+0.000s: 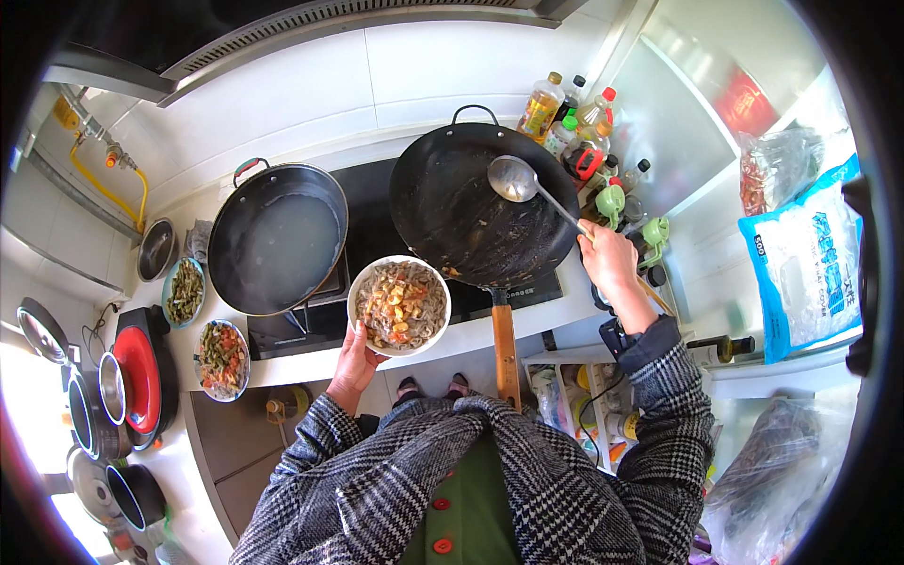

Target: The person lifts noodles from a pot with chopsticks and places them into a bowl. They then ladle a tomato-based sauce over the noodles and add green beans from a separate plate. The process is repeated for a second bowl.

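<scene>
My left hand (355,360) grips a white bowl (443,328) by its lower left side, just in front of the stove. Noodles (371,300) fill the bowl, topped with a chunky orange-red sauce (401,305). In my right hand (609,258) is the handle of a metal ladle (513,179). The ladle's head is over the right part of a black wok (452,205); whether it touches the wok cannot be told. Only oily residue and a few scraps show in the wok, whose wooden handle (506,346) points towards me.
Left of the wok stands a second pan (282,244) of cloudy liquid. A plate of green beans (185,293) and a topped noodle bowl (223,360) sit on the left counter, near a red-topped appliance (138,378). Bottles (542,107) crowd the right corner. A range hood (318,25) hangs above.
</scene>
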Demonstrator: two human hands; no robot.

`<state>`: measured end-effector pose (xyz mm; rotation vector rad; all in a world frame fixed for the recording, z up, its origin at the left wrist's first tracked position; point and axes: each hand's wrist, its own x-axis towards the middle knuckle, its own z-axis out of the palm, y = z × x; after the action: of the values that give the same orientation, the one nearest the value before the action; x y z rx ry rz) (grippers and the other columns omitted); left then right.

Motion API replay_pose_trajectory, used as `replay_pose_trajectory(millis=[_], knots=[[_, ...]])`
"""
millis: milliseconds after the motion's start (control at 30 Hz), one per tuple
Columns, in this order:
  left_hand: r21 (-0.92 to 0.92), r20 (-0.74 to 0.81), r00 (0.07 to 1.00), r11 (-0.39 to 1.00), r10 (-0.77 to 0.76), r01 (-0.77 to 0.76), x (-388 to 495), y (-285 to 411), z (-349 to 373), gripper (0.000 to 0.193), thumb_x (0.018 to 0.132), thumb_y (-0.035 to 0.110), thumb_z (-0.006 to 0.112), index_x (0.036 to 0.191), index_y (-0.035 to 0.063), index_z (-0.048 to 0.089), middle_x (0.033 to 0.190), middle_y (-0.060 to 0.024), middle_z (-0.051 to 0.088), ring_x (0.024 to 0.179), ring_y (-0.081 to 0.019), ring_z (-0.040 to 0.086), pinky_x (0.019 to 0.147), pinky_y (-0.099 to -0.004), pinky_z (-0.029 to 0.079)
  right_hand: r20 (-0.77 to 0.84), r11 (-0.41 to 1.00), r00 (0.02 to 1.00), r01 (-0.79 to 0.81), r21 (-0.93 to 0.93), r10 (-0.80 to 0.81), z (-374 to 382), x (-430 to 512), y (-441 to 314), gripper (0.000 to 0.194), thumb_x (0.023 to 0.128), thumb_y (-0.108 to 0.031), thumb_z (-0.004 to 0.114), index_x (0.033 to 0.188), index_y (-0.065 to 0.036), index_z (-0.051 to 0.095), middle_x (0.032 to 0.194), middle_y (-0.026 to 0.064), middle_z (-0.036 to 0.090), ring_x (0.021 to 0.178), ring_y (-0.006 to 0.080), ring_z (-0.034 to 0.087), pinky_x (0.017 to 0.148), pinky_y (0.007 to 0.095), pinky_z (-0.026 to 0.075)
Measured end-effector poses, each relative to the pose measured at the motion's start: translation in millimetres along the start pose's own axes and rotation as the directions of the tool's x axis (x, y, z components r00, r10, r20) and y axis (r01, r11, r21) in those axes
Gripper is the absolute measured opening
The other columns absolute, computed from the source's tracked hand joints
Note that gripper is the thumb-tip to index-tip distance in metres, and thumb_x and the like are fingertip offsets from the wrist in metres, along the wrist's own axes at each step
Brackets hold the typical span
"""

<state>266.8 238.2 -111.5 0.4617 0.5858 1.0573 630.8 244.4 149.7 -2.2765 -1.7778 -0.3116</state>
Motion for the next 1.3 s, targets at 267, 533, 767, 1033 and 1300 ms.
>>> replay_pose_trajectory(millis=[267, 533, 767, 1033, 1300], knots=[[-0.038, 0.032, 0.999, 0.999, -0.025, 0.027, -2, -7, 4, 0.045, 0.102, 0.036, 0.038, 0.145, 0.0227, 0.030, 0.136, -0.0068, 0.048, 0.113, -0.0241, 0.059, 0.082, -0.0420, 0.059, 0.371, 0.986, 0.928, -0.053, 0.159, -0.010, -30, -33, -1, 0.027, 0.088, -0.021, 0.061, 0.112, -0.011, 0.068, 0.069, 0.0148, 0.064, 0.062, 0.0288, 0.063, 0.060, 0.0390, 0.049], [-0.018, 0.079, 0.997, 1.000, -0.019, 0.020, -4, -9, 2, 0.046, 0.101, 0.038, 0.038, 0.143, 0.0202, 0.031, 0.136, -0.0075, 0.048, 0.116, -0.0248, 0.057, 0.089, -0.0450, 0.055, 0.606, 0.695, 0.794, -0.415, 0.588, -0.039, -103, -82, -14, 0.029, 0.094, -0.009, 0.056, 0.121, -0.001, 0.062, 0.064, -0.0015, 0.052, 0.055, 0.0048, 0.047, 0.051, 0.0228, 0.040], [-0.046, 0.077, 0.997, 0.998, -0.027, 0.031, -8, -5, 2, 0.045, 0.102, 0.034, 0.038, 0.145, 0.0232, 0.028, 0.135, -0.0057, 0.049, 0.113, -0.0230, 0.059, 0.085, -0.0422, 0.057, 0.063, 0.871, 0.889, 0.427, 0.244, -0.454, -97, -143, -48, 0.035, 0.083, -0.011, 0.069, 0.118, -0.008, 0.065, 0.061, 0.0020, 0.050, 0.048, 0.0154, 0.052, 0.044, 0.0310, 0.041], [-0.009, 0.101, 0.995, 1.000, -0.027, 0.028, -26, 7, -8, 0.049, 0.100, 0.038, 0.043, 0.144, 0.0197, 0.032, 0.134, -0.0064, 0.050, 0.112, -0.0237, 0.060, 0.087, -0.0449, 0.056, -0.044, 0.842, 0.846, 0.534, 0.079, -0.532, -85, -174, -57, 0.044, 0.072, -0.004, 0.072, 0.115, -0.013, 0.068, 0.062, 0.0031, 0.050, 0.049, 0.0198, 0.052, 0.047, 0.0311, 0.043], [-0.020, 0.125, 0.992, 1.000, -0.020, 0.022, -45, 19, -12, 0.047, 0.100, 0.038, 0.043, 0.142, 0.0174, 0.035, 0.132, -0.0065, 0.052, 0.112, -0.0239, 0.060, 0.088, -0.0463, 0.055, 0.361, 0.655, 0.930, -0.226, 0.722, -0.077, -86, -167, -52, 0.033, 0.094, -0.012, 0.059, 0.124, 0.001, 0.059, 0.066, 0.0025, 0.058, 0.050, 0.0043, 0.048, 0.044, 0.0217, 0.039]])
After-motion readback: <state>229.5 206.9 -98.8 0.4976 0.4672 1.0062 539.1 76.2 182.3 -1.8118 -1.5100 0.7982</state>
